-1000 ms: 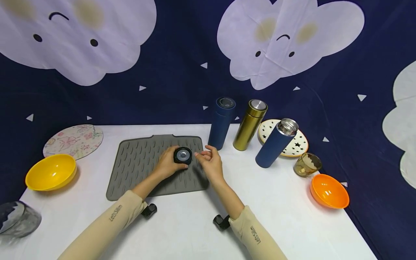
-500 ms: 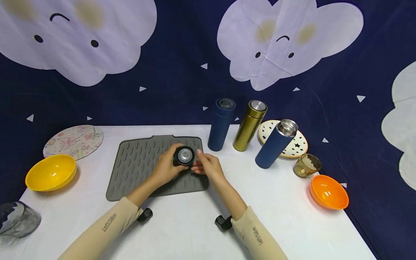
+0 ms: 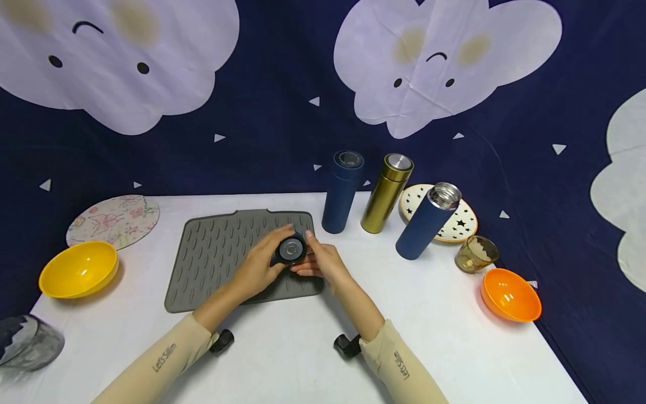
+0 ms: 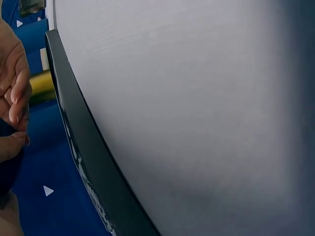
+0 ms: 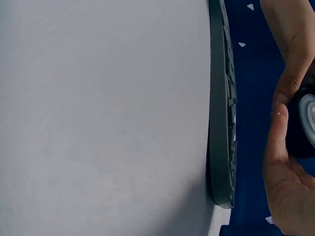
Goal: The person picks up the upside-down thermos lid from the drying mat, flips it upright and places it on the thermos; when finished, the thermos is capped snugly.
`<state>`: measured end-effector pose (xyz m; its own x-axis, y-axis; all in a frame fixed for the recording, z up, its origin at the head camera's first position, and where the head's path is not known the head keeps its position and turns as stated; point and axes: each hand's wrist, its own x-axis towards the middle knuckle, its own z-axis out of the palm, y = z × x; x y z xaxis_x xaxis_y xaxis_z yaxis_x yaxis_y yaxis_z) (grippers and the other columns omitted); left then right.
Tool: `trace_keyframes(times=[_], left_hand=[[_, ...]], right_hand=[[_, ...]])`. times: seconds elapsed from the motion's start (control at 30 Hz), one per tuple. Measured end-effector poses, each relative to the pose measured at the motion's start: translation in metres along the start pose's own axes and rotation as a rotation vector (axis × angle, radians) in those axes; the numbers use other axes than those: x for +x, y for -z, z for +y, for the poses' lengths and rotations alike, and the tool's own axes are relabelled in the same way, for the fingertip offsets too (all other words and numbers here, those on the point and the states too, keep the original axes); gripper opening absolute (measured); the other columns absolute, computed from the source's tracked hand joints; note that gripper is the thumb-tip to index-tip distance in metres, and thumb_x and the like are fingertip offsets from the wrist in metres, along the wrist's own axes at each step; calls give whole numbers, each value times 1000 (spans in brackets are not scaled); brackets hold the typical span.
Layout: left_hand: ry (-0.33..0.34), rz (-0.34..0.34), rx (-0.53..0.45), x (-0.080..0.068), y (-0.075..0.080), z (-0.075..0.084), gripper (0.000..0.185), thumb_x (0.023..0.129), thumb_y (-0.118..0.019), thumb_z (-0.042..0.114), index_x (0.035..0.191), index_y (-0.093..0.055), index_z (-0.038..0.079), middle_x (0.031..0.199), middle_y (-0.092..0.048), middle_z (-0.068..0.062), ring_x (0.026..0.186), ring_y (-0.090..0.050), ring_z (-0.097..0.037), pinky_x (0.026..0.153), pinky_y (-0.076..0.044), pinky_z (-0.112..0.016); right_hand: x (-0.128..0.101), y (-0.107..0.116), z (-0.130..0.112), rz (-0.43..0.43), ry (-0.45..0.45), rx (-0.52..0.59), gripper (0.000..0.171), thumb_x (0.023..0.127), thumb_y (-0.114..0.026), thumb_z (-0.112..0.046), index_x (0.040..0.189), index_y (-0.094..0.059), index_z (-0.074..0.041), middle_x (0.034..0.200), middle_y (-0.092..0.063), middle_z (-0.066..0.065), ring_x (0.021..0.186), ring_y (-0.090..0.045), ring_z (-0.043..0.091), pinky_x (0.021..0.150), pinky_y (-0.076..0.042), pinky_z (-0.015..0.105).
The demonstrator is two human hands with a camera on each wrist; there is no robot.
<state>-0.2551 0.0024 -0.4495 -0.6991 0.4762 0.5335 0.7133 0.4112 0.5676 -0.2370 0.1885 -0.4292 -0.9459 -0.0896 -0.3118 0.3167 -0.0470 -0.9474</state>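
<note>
Black and round, the flask lid [image 3: 291, 249] is sitting between both hands just above the grey ribbed mat [image 3: 212, 264] on the white counter [image 3: 282, 359]. The left hand [image 3: 259, 264] is curling its fingers around the lid's left side, gripping it. The right hand [image 3: 323, 262] is pinching the lid's right edge with thumb and fingertips. Behind the mat, a navy flask [image 3: 344, 191], a gold flask [image 3: 386, 193] and an uncapped blue flask [image 3: 428, 221] are standing upright.
</note>
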Motion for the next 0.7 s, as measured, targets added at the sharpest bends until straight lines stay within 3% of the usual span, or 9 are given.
trace_keyframes(times=[0.13,0.3,0.5,0.7], left_hand=[[-95,-14,81,-1,0,3,73,76,-79,-10,140,-50,11,148,-47,-15,127,-56,-37,96,-53,-48],[-131,5,137,0,-1,4,72,77,-78,-10,139,-52,13,144,-50,-15,122,-59,-37,92,-55,-46],[-101,31,127,-2,-2,4,77,77,-77,-14,144,-45,6,141,-53,-19,123,-59,-38,96,-53,-47],[-7,-4,84,-4,-2,7,84,78,-79,-6,150,-37,6,140,-53,-21,121,-59,-41,95,-53,-50]], right_hand=[[-2,4,0,-33,-12,14,66,101,-50,-51,119,-63,11,81,-74,11,67,-72,13,69,-60,27],[-3,8,-2,-79,-28,82,60,101,-54,-42,124,-59,13,81,-73,6,70,-72,13,73,-60,26],[-3,8,-3,-129,-19,182,48,101,-57,-25,127,-56,16,84,-73,3,78,-73,13,78,-60,27],[-5,8,-1,-93,95,191,41,94,-64,-13,124,-59,16,94,-75,3,82,-72,11,85,-58,30]])
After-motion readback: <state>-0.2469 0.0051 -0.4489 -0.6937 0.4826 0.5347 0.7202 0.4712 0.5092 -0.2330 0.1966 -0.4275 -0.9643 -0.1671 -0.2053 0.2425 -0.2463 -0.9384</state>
